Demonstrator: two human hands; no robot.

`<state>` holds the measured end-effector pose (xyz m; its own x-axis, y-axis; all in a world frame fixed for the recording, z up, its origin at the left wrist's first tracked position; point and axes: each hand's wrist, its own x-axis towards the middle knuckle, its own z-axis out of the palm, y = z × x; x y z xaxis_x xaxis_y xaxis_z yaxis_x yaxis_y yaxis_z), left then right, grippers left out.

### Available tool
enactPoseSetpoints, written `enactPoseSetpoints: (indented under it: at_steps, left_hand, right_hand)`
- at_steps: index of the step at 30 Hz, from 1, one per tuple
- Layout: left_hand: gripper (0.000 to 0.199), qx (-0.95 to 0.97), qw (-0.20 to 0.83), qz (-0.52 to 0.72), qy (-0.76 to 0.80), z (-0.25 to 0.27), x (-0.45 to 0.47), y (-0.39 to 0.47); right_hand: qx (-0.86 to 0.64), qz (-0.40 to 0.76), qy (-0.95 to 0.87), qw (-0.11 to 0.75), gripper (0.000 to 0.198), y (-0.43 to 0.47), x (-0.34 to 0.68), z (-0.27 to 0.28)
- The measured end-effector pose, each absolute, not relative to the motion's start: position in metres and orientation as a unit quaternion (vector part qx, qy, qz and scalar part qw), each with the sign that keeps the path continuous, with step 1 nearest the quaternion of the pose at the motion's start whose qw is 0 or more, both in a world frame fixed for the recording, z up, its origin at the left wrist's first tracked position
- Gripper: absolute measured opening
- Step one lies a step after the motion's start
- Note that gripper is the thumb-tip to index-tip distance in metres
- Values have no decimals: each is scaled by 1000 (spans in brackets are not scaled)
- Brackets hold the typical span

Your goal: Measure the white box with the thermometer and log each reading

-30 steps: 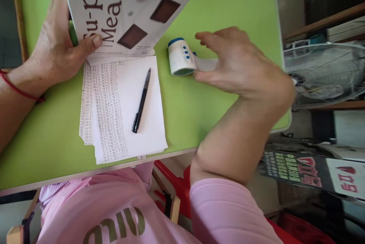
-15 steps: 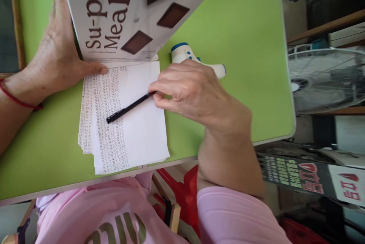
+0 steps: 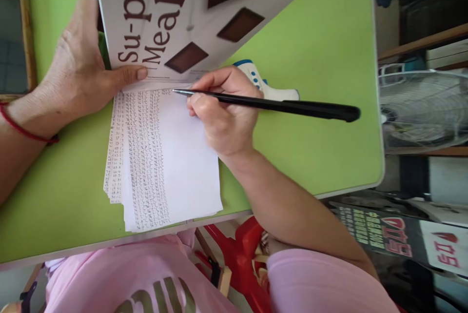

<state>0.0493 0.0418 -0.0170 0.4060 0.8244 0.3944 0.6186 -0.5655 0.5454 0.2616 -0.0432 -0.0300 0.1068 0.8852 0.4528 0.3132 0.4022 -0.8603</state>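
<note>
A black pen point(image 3: 285, 107) sits in my right hand point(image 3: 228, 108), pinched near its silver tip. That tip meets the top of a white sheet point(image 3: 190, 157), beside columns of small handwritten marks. My left hand point(image 3: 76, 59) grips the left edge of a white printed panel point(image 3: 153, 25) lettered "Su-pe Meal", its thumb across the lower front and its other fingers partly hidden. The panel's bottom edge covers the head of the paper stack; whether it is a box or a cover, I cannot tell. More written sheets point(image 3: 115, 157) stick out at the left.
A white handheld device with blue buttons point(image 3: 270, 89), like an infrared thermometer, lies behind my right hand on the green table point(image 3: 329, 157). A phone in a wooden-edged case point(image 3: 16, 35) lies at far left. Beyond the right edge are a fan point(image 3: 420, 108) and shelves.
My right hand has turned the pen round, from its far end pointing toward the lower left to its tip on the paper's top. My left hand keeps hold of the panel.
</note>
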Motion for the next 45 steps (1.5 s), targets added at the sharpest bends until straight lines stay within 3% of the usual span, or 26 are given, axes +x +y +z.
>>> enactPoseSetpoints:
  at_steps: [6, 12, 21, 34, 41, 45]
  left_hand:
    - [63, 844, 189, 319, 387, -11, 47, 38]
    - [82, 830, 202, 320, 410, -16, 50, 40]
    - [91, 833, 200, 300, 420, -16, 51, 41]
    - [86, 820, 226, 265, 453, -13, 52, 41]
    - [88, 821, 222, 279, 446, -14, 51, 40]
    - [88, 818, 228, 296, 438, -15, 50, 39]
  right_hand:
    - [-474, 170, -671, 544, 16, -40, 267, -35]
    - [-498, 207, -690, 483, 12, -40, 270, -39]
    - [-481, 174, -696, 505, 13, -39, 266, -39]
    - [-506, 201, -714, 441, 10, -39, 273, -44]
    - [-481, 161, -705, 496, 13, -39, 267, -39]
    - [-518, 182, -695, 465, 16, -38, 268, -39]
